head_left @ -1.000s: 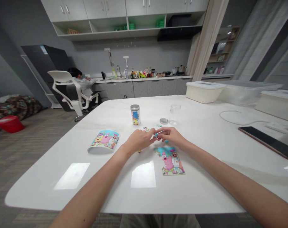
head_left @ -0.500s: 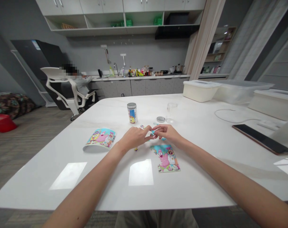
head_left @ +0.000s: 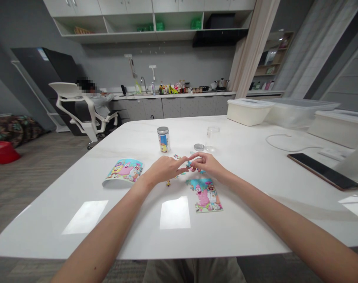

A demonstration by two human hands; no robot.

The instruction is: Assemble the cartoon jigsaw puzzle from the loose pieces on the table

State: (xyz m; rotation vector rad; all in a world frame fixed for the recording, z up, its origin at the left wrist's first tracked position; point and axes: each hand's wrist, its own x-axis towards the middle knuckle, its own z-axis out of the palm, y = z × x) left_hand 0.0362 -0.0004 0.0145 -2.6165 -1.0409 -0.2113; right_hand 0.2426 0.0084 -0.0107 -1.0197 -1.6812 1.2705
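So the left hand (head_left: pixel 164 169) has loosened up, thumb and finger now parted with seemingly nothing between them, which looks to leave the blue puzzle piece (head_left: pixel 189 164) in the right hand's (head_left: pixel 207 163) pinch, just beyond the part-built puzzle (head_left: pixel 207 196).

Just beyond the partly built puzzle (head_left: pixel 208 196), your right hand (head_left: pixel 207 162) pinches a blue piece (head_left: pixel 189 164), your left hand (head_left: pixel 166 169) close by, thumb and forefinger parted! Left of that puzzle, a curled picture sheet (head_left: pixel 124 169); well beyond it, the lidded jar (head_left: pixel 163 140), upright on the bench (head_left: pixel 134 224).
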